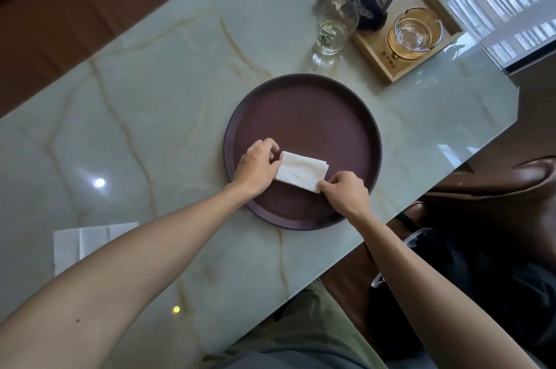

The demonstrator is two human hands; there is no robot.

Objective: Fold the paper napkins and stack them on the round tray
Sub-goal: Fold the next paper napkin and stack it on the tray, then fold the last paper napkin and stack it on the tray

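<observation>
Napkin placement on tray

Folded napkin [301, 171] lies at the round tray's [304, 88] 6 o'clock sector. Your left hand [257, 166] pinches its 9 o'clock end, your right hand [346, 191] its 4 o'clock corner. Square the edges, press flat, then let go.

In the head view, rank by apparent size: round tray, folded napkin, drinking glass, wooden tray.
1. round tray
2. wooden tray, partly cut off by the frame and farther away
3. folded napkin and drinking glass: look alike in size, so left unranked
</observation>
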